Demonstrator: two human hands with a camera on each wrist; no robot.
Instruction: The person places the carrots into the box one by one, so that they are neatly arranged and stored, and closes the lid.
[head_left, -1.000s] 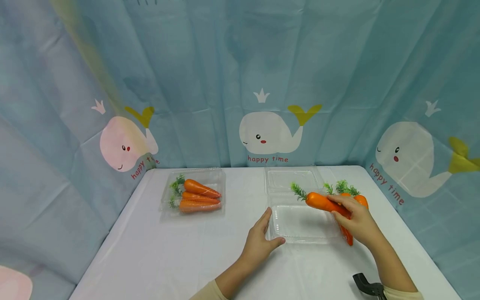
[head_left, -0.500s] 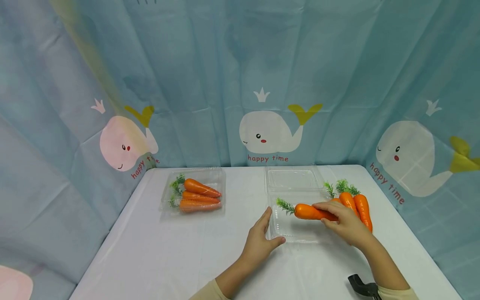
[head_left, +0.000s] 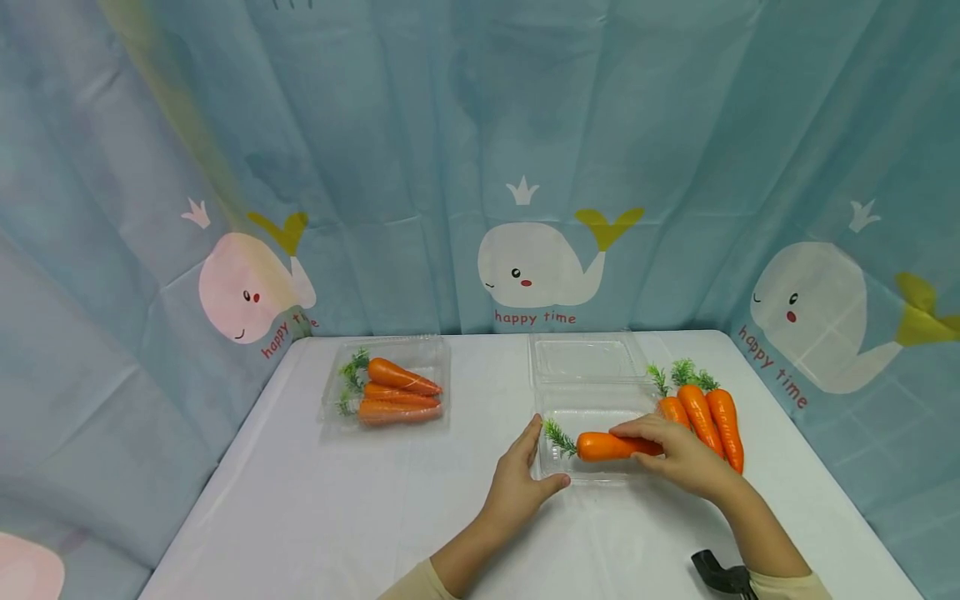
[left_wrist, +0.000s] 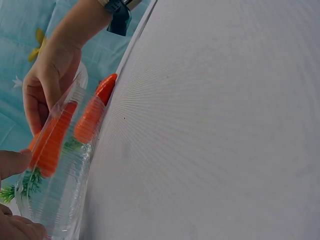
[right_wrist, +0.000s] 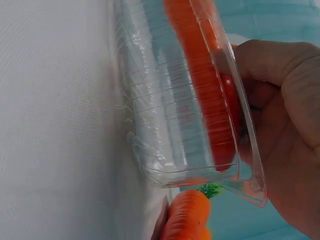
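Observation:
My right hand (head_left: 681, 452) grips an orange carrot (head_left: 598, 447) by its tapered half, fingers and thumb on either side. Its leafy green top points left, and the tip is hidden under the hand. The carrot is over the base of a clear plastic clamshell box (head_left: 551, 442), whose lid lies folded back. In the right wrist view, that carrot (right_wrist: 202, 95) shows through the clear wall. At the box's left front corner rests my left hand (head_left: 516, 487), thumb and index finger spread along its edges. Three carrots (head_left: 697, 421) lie beside the box's right side.
Another clear box (head_left: 442, 358), its lid down over three carrots, stands at the left back of the white-covered table (head_left: 330, 508). A blue curtain (head_left: 420, 167) with printed whales hangs behind and along both sides. A black strap piece (head_left: 716, 571) sits at my right wrist.
My right hand has brought the carrot left, down and nearer, from above the box's right side into its base. My left hand has stayed at the box corner.

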